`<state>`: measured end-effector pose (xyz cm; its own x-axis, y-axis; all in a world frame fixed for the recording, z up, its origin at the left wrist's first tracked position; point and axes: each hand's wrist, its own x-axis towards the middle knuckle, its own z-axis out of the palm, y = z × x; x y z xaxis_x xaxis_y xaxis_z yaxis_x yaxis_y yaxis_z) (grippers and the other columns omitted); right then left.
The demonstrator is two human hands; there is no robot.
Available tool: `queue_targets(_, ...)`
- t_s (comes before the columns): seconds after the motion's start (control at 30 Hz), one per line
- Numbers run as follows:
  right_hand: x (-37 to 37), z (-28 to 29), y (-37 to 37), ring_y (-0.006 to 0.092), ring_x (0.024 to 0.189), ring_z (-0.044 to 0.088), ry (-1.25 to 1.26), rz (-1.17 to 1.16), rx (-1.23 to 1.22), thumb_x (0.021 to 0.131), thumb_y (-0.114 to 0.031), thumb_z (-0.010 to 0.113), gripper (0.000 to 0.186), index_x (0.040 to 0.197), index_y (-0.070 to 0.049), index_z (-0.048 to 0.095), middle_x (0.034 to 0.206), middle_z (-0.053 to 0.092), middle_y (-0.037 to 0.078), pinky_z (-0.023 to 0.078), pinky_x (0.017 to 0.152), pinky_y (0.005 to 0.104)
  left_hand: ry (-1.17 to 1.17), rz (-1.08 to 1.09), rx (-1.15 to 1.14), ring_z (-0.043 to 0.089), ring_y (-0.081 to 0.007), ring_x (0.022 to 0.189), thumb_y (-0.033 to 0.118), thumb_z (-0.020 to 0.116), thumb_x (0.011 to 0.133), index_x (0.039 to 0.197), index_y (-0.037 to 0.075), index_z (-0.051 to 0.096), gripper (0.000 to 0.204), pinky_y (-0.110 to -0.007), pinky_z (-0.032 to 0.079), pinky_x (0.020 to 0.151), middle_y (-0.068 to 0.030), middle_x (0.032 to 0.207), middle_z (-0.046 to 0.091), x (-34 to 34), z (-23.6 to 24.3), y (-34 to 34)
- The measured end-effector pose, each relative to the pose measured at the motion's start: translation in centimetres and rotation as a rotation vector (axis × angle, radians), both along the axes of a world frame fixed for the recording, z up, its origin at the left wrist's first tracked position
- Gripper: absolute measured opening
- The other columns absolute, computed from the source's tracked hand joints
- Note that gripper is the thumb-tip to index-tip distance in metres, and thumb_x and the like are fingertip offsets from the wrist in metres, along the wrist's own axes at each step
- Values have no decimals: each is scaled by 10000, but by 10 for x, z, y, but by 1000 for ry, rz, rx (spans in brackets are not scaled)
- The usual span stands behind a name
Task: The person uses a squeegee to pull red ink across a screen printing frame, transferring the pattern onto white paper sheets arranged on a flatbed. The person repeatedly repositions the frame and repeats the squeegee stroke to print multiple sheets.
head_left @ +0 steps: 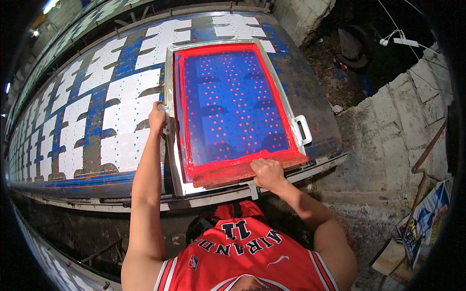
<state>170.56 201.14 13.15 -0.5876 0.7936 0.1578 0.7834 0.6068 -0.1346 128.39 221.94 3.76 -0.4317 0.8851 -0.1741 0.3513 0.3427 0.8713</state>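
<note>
A screen-printing frame [169,63] with a metal rim lies over white cut fabric panels on the long table. Its blue mesh [228,121] carries rows of small red dots, and red ink borders it. My left hand [158,118] is closed round the handle at the frame's left side. At the near end of the screen, my right hand [268,173] grips the red-smeared squeegee [221,176], which lies across the frame's width. A white handle [303,130] on the frame's right side stands free. The panels under the screen show only faintly.
Several white fabric panels [128,119] with small green dots lie in rows leftward along the blue-stained table [320,119]. A metal rail [111,207] runs along its near edge. Rough concrete [383,140] lies to the right, with a hanging cable [407,42] and a printed sheet [424,220].
</note>
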Motion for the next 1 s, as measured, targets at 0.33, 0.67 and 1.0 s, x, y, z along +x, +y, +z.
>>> queue_targets(0.33,-11,-27,85,273,806,713,21,8,180,597,-152,681,220,784,-42,645,801,671,106,592,693,393,-2,37,-14,653,-271,538,35,473,838,1313,159,594,505,-409,524,491,-192,787,697,4,7,-3)
queue_targets(0.67,-39,-45,273,296,738,729,-12,-21,212,643,-154,679,169,780,-56,693,799,712,137,595,627,446,74,76,-35,644,-274,535,72,576,916,1320,181,593,419,-427,494,533,-211,738,671,8,7,-5)
queue_targets(1.0,-68,-59,472,331,801,752,-88,-80,224,715,-177,680,241,901,-47,759,897,746,169,605,679,479,272,59,10,699,-430,781,69,623,904,1334,164,581,442,-500,517,705,-279,863,702,6,-1,-3)
